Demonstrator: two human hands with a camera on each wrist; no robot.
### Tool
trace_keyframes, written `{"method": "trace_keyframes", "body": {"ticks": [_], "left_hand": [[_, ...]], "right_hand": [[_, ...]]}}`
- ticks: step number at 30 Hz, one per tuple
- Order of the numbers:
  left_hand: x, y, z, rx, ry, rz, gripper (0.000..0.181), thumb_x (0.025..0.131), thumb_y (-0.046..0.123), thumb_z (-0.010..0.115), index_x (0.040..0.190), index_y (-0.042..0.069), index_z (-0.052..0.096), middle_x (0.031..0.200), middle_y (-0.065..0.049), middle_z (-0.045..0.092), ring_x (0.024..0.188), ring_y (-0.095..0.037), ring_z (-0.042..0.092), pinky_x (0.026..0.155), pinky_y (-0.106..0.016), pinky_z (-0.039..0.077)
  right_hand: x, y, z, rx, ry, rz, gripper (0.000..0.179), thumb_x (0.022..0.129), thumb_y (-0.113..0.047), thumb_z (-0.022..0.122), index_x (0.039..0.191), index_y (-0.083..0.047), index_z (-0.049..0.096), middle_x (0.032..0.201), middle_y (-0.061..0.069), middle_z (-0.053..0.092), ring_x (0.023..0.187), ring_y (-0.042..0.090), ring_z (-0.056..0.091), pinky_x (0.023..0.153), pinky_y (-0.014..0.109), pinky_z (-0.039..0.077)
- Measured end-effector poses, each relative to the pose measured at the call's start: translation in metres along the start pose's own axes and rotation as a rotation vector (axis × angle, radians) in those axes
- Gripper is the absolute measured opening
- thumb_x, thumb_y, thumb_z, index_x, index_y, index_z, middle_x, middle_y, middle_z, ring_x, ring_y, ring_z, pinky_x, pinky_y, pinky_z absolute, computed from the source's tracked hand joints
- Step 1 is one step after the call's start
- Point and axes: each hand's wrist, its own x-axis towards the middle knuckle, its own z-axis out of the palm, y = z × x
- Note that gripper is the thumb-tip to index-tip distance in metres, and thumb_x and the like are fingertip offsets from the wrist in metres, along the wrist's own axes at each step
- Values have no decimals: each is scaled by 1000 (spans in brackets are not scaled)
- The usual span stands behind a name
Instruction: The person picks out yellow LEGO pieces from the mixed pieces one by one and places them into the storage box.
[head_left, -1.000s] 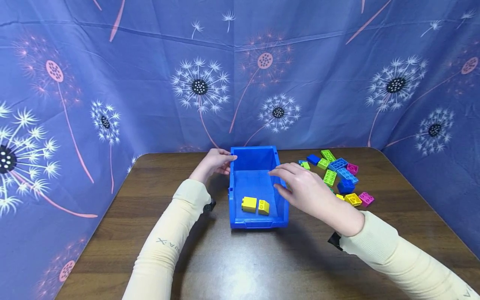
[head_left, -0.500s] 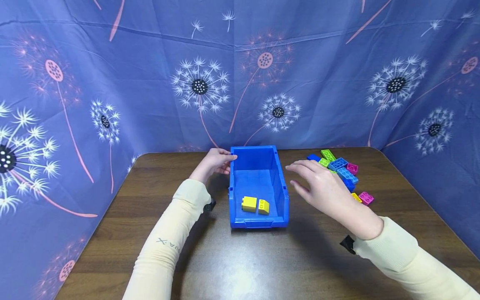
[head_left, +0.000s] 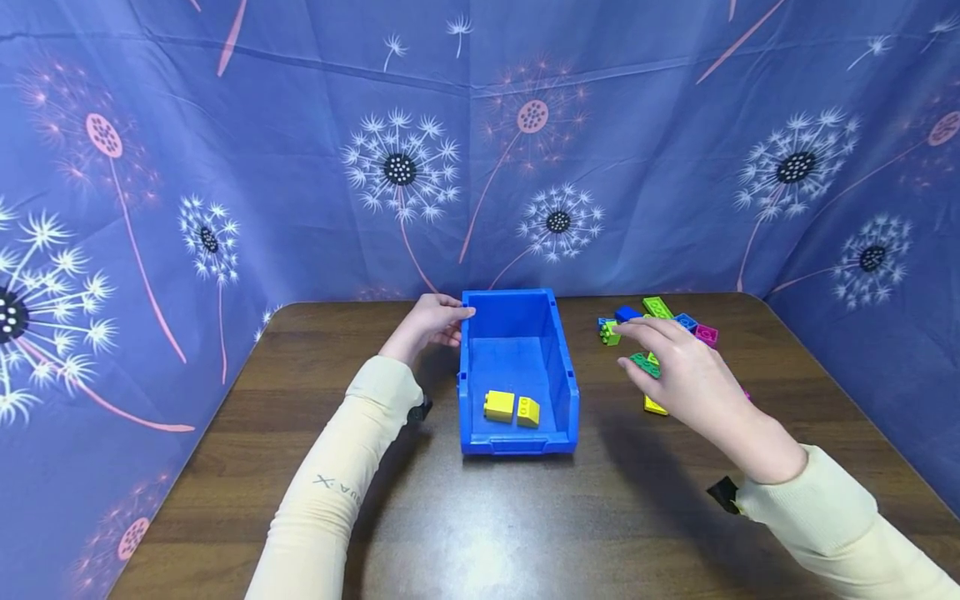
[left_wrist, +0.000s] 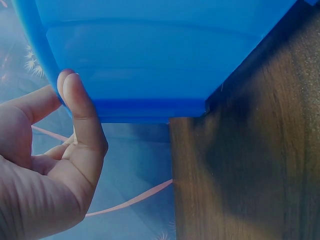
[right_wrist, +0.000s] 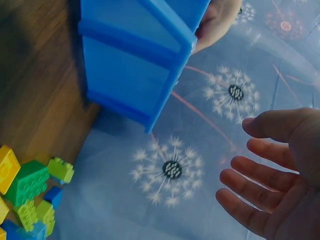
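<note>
A blue plastic storage bin point(head_left: 510, 358) stands on the table with its low front towards me. Two yellow toy bricks, a blocky one point(head_left: 498, 406) and a sloped one point(head_left: 528, 412), lie on its floor near the front. At the far left corner of the bin, my left hand point(head_left: 431, 323) grips the rim between thumb and fingers; the left wrist view shows that hand point(left_wrist: 65, 145) at the bin's edge. To the right, my right hand point(head_left: 678, 375) hovers over the toy brick pile, fingers spread and holding nothing, as the right wrist view of the hand point(right_wrist: 272, 175) confirms.
Several toy bricks lie right of the bin, partly hidden under my right hand: a lime one point(head_left: 609, 333), a green one point(head_left: 645, 364), a yellow one point(head_left: 655, 405) and a magenta one point(head_left: 706, 335). A dandelion-print cloth point(head_left: 480, 167) hangs behind the wooden table point(head_left: 315, 375).
My right hand has moved from above the bin's right edge rightwards to over the brick pile. The left hand keeps its grip on the bin, which stays in place.
</note>
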Motion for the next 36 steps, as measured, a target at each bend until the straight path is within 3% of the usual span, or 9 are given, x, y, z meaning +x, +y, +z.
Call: {"method": "trace_keyframes", "body": {"ticks": [5, 11, 17, 23, 30, 36], "left_hand": [[2, 2, 0, -2, -3, -3, 42, 87, 29, 68, 119, 6, 54, 89, -14, 61, 59, -18, 63, 70, -35, 59], [3, 4, 0, 2, -5, 1, 40, 89, 27, 67, 118, 4, 55, 85, -13, 61, 57, -17, 62, 66, -34, 59], [3, 5, 0, -5, -9, 1, 38, 90, 25, 65, 119, 3, 54, 81, -12, 60, 55, -16, 61, 62, -33, 59], [4, 3, 0, 0, -9, 3, 40, 89, 26, 66, 120, 3, 54, 82, -13, 60, 55, -16, 61, 63, -33, 59], [4, 2, -1, -7, -14, -1, 42, 89, 26, 67, 120, 3, 54, 79, -12, 61, 54, -16, 61, 72, -39, 58], [5, 0, 0, -7, -10, -5, 41, 88, 26, 67, 120, 3, 54, 80, -12, 60, 54, -16, 61, 67, -36, 59]], "right_hand": [[-10, 11, -3, -7, -47, 80, 44, 72, -9, 79, 114, -7, 64, 112, 15, 63, 99, 32, 61, 59, 48, 55], [-21, 24, 0, -25, -98, 109, 44, 72, -10, 78, 114, -5, 63, 108, 17, 63, 82, 28, 59, 55, 43, 52], [-29, 33, 5, -15, -158, 167, 44, 72, -9, 79, 113, -4, 63, 107, 19, 63, 81, 29, 60, 59, 47, 53], [-34, 40, 11, -17, -187, 173, 43, 73, -10, 79, 112, -4, 63, 105, 19, 64, 80, 29, 61, 65, 51, 53], [-38, 50, 19, 0, -269, 184, 38, 72, -9, 79, 106, 0, 65, 86, 11, 61, 67, 20, 54, 52, 33, 46], [-41, 60, 32, 3, -341, 186, 35, 72, -11, 80, 101, 4, 67, 92, 18, 66, 75, 29, 62, 63, 44, 55]]}}
